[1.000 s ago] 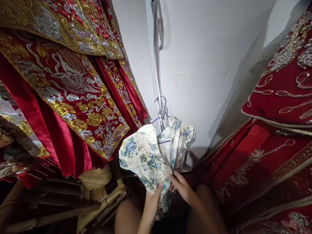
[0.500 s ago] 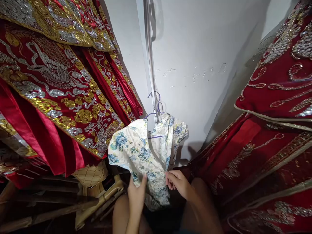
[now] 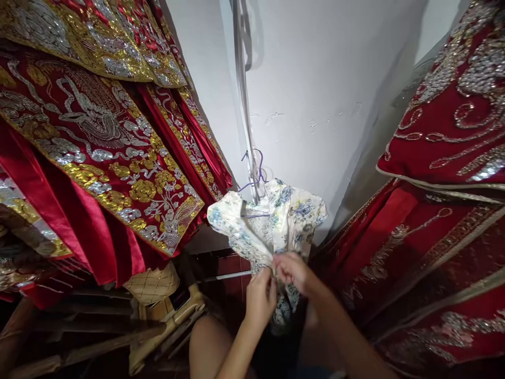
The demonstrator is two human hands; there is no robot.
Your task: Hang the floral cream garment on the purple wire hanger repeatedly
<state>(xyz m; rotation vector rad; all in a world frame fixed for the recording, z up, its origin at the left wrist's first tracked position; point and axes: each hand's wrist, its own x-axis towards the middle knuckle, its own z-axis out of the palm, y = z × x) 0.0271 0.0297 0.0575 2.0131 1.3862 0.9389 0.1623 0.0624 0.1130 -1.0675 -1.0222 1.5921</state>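
Note:
A white short-sleeved blouse (image 3: pixel 246 237) with blue and yellow flowers hangs by its shoulders on a thin purple hanger (image 3: pixel 260 167). Its front is open at the neck, and the two edges come together low on the chest. At that spot my right hand (image 3: pixel 292 271) pinches the front edge of the blouse. Just left of it and slightly lower, my left hand (image 3: pixel 260 295) is closed on the cloth, its fingertips close to those of the right. The lower part of the blouse hangs behind and below both hands, partly hidden.
Red garments with gold and silver embroidery (image 3: pixel 102 137) hang at the left, and beaded red ones (image 3: pixel 445 142) at the right. A pale pole (image 3: pixel 242 79) runs down the white wall (image 3: pixel 315 68). A bamboo chair (image 3: pixel 173 321) with a quilted cushion (image 3: pixel 153 284) stands lower left.
My left hand has moved right and up from the blouse's side to the front edges, and its fingers have closed. My right hand has risen slightly. The blouse has turned and shifted right.

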